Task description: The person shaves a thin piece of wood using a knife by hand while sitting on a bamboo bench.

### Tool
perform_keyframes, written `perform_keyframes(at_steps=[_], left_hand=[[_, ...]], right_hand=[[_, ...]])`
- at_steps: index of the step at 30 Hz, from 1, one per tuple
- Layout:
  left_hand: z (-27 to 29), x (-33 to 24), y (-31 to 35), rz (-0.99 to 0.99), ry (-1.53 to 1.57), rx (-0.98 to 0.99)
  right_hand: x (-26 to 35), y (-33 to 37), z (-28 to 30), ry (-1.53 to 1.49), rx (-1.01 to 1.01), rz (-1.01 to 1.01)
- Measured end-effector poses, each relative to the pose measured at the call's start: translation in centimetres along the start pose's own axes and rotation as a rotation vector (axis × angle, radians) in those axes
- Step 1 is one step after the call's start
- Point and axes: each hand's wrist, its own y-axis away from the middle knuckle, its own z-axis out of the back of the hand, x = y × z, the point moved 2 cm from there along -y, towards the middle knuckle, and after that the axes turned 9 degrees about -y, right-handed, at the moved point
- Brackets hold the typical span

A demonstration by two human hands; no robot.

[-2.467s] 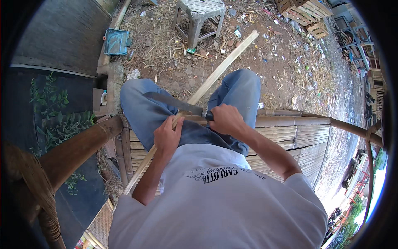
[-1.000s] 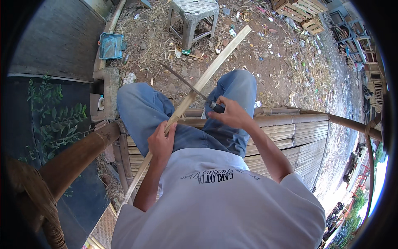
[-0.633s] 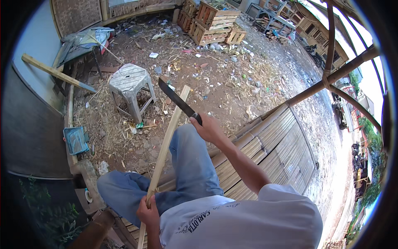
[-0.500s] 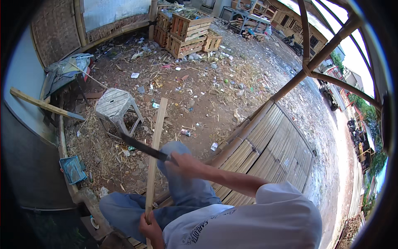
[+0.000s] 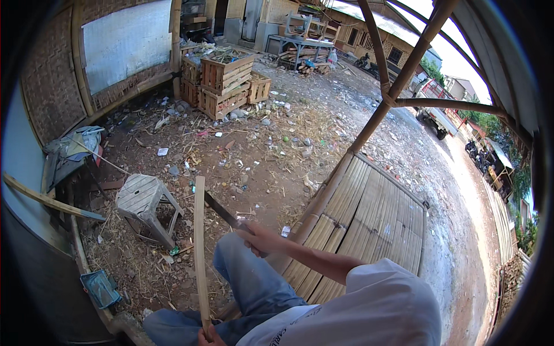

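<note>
My left hand [image 5: 211, 336], at the lower edge, is closed around the bottom end of a long pale strip of wood or bamboo [image 5: 201, 248]. The strip stands nearly upright in front of my knees. My right hand [image 5: 259, 238] grips the handle of a machete [image 5: 224, 210] above my raised knee. Its dark blade slants up and left, with the tip close beside the upper part of the strip. Whether the blade touches the strip I cannot tell.
I sit on a bamboo-slat platform [image 5: 375, 213]. Ahead on the littered ground are a worn plastic stool [image 5: 140, 196], stacked wooden crates [image 5: 226, 86] and a blue basket [image 5: 100, 288]. A bamboo post [image 5: 398, 86] rises at the right. A plank [image 5: 52, 200] leans at the left.
The machete blade has gone from crossing the strip to its right side, and points more steeply. The strip leans less to the right. My view has shifted, so the yard sits lower and further left.
</note>
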Motion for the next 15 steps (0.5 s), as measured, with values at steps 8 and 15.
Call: perform_keyframes(at_steps=[8, 15], left_hand=[[1.3, 0.0, -0.2, 0.019, 0.017, 0.045], [1.0, 1.0, -1.6, 0.041, 0.159, 0.253]], right_hand=[[-0.8, -1.1, 1.8, 0.093, -0.127, -0.136], [2.9, -2.7, -0.7, -0.223, 0.048, 0.224]])
